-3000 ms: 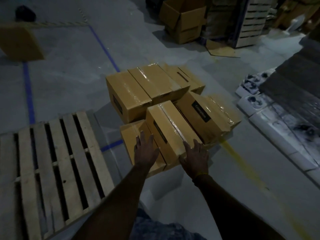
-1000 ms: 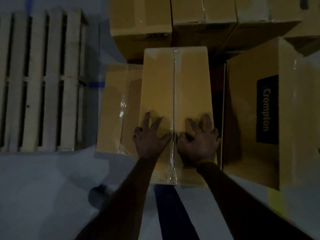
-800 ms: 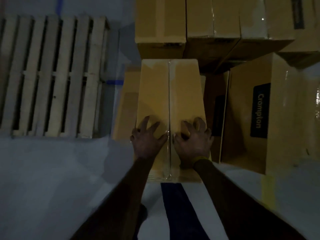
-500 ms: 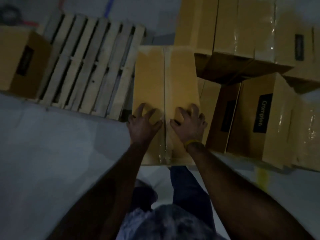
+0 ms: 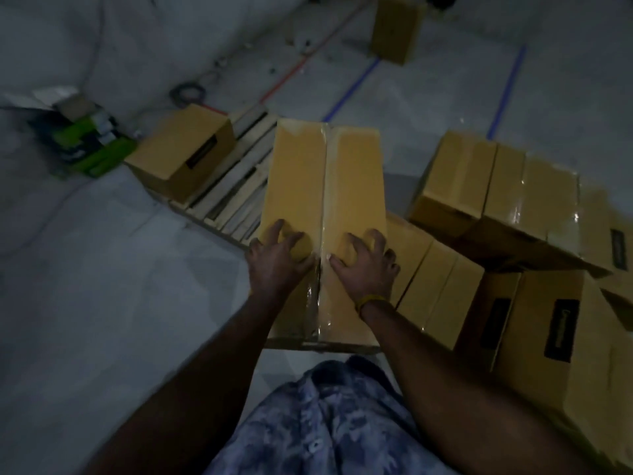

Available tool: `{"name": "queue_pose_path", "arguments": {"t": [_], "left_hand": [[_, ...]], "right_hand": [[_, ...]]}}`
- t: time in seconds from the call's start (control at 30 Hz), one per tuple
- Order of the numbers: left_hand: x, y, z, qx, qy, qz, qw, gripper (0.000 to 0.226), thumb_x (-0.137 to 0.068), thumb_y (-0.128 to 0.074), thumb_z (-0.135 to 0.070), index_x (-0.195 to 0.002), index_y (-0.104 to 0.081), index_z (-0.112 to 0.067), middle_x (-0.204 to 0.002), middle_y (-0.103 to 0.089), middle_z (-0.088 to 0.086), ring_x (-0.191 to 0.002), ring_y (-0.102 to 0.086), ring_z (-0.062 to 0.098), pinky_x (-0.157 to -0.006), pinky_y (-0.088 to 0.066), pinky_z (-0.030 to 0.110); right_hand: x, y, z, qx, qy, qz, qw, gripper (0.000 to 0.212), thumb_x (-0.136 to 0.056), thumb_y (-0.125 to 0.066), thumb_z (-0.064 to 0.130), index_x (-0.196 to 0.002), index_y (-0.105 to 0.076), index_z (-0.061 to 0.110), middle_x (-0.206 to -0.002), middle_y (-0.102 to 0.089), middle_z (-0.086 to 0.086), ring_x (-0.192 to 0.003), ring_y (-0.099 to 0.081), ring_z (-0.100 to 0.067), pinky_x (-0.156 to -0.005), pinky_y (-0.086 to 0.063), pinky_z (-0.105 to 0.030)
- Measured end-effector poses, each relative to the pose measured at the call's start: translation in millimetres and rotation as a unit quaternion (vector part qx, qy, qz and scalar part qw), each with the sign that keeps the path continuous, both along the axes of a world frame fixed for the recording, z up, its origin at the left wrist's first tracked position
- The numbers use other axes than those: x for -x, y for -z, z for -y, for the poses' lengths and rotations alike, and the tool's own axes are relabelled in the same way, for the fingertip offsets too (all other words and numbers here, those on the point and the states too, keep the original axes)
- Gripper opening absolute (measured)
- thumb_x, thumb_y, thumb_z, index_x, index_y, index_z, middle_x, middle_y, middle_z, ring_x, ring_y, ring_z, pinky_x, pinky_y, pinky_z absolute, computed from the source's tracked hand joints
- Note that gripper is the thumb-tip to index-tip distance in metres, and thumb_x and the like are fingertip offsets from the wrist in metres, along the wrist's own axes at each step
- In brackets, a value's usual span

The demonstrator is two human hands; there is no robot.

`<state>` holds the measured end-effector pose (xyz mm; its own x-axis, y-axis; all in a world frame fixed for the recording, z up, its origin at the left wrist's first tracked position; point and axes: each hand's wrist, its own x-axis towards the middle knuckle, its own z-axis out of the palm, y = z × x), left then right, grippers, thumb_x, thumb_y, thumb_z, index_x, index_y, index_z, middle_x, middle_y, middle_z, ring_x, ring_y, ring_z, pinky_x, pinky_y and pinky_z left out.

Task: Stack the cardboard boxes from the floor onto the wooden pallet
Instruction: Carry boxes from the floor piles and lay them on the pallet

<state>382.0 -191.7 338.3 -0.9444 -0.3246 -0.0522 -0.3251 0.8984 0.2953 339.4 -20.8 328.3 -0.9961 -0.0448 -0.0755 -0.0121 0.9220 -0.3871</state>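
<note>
A long tan cardboard box (image 5: pixel 329 173) with a taped centre seam lies lengthwise in front of me. My left hand (image 5: pixel 274 262) and right hand (image 5: pixel 364 265) sit on its near top, fingers bent and clawed into the surface, thumbs at the seam. The box's far end reaches over the right edge of the wooden pallet (image 5: pixel 233 197). One labelled box (image 5: pixel 185 152) stands on the pallet's far left part. Several more boxes lie on the floor to the right: a row (image 5: pixel 496 186), a low one (image 5: pixel 431 272) beside my right wrist, and a labelled one (image 5: pixel 565 337).
A green and white pile (image 5: pixel 85 145) lies on the floor left of the pallet, with a cable coil (image 5: pixel 186 94) behind it. Another box (image 5: pixel 395 25) stands far back. Blue tape lines (image 5: pixel 352 89) cross the grey floor.
The box under my hands has swung left off the lower box toward the pallet. My view has turned left, bringing the pallet's boxed corner and the green pile into sight.
</note>
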Motion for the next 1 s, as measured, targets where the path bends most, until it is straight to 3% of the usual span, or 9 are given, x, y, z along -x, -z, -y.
{"name": "queue_pose_path", "arguments": {"t": [0.3, 1.0], "left_hand": [[4.5, -17.1, 103.3, 0.012, -0.042, 0.003, 0.999, 0.068, -0.083, -0.057, -0.072, -0.143, -0.045, -0.04, -0.16, -0.019, -0.004, -0.134, -0.036, 0.041, -0.105, -0.036, 0.054], [179.6, -22.6, 362.2, 0.041, -0.021, 0.067, 0.997, 0.071, -0.08, -0.058, -0.074, -0.142, -0.047, -0.042, -0.16, -0.021, -0.006, -0.134, -0.036, 0.042, -0.108, -0.036, 0.057]], "right_hand": [[21.0, -10.1, 107.6, 0.013, -0.045, -0.013, 0.999, 0.064, -0.079, -0.058, 0.071, -0.137, -0.051, 0.043, -0.152, -0.024, 0.002, -0.127, -0.041, -0.039, -0.103, -0.036, -0.052], [183.9, 5.3, 362.4, 0.041, -0.019, 0.038, 0.998, 0.064, -0.081, -0.06, 0.067, -0.138, -0.053, 0.038, -0.152, -0.026, -0.002, -0.128, -0.038, -0.039, -0.103, -0.036, -0.052]]}}
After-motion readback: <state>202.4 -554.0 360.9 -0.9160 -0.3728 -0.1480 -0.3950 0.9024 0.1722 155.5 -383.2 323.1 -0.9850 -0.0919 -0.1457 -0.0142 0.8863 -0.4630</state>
